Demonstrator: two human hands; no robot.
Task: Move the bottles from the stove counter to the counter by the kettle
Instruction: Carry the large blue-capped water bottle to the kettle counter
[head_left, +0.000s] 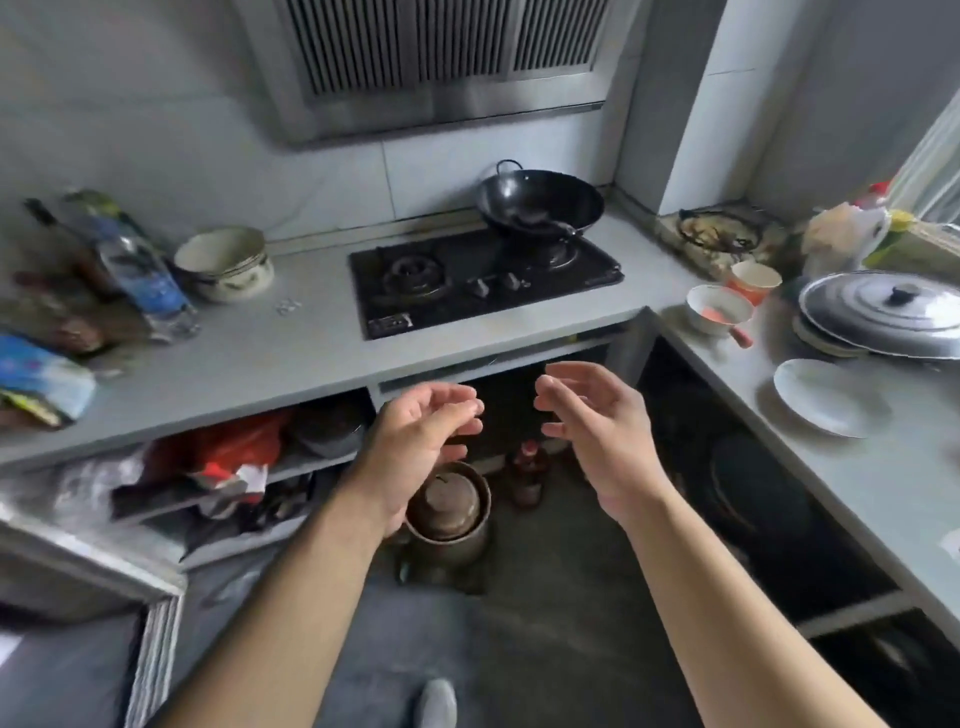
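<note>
A clear plastic water bottle (145, 280) with a blue label stands at the far left of the grey stove counter (291, 353). Several darker bottles (62, 260) crowd behind and beside it, blurred. My left hand (421, 447) and my right hand (592, 431) hover in front of the counter's edge, below the stove. The palms face each other, the fingers are curled and apart, and neither hand holds anything. Both hands are well to the right of the bottles. No kettle is in view.
A black gas hob (483, 280) carries a black wok (540, 200). Stacked bowls (226, 265) sit next to the bottles. The right counter (883, 467) holds a white plate (826, 397), a pot lid (883, 312), a bowl and a cup. A metal pot (449, 514) stands on the floor.
</note>
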